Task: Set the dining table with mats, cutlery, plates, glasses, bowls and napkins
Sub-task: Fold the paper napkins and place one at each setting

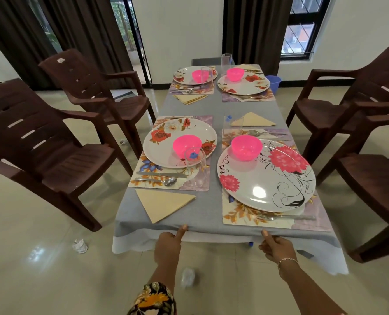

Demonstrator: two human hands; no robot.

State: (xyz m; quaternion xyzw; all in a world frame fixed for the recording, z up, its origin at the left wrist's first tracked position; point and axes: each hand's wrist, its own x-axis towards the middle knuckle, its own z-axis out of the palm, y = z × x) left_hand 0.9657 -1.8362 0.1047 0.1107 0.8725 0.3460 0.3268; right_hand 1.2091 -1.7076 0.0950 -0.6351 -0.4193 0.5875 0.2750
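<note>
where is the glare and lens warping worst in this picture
Head view: a white hotspot sits on the pink-flowered plate nearest the camera; bright reflections lie on the floor tiles; wide-angle warp splays the brown chairs outward at both edges; the clear glass nearly vanishes; the left hand and right hand gripping the tablecloth look fairly sharp.

Brown plastic chairs point(52, 142), blue bucket point(273, 81), crumpled paper point(80, 246), dark curtains point(252, 26)
</note>
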